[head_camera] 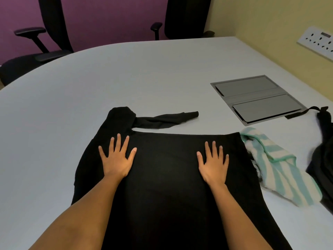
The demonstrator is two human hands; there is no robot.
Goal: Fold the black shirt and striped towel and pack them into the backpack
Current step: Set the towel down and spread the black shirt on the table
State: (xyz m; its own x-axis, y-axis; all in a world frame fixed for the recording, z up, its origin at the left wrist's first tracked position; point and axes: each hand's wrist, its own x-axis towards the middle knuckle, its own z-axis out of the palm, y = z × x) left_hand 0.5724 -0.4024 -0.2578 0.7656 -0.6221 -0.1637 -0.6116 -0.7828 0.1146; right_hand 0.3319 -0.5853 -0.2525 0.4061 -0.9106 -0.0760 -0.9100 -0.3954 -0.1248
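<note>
The black backpack (323,159) is seen at the right edge of the grey table (126,78) (its inside cannot be made out), with the striped towel (281,170) crumpled just beside it on the left. The black shirt (165,177) is spread flat at the near middle. The left hand (117,159) and right hand (213,163) are laid palm-down on it, fingers straight and splayed.

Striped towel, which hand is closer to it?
Right. The right hand presses the black shirt near the striped towel, not touching it; the left hand presses the shirt's far side.
</note>
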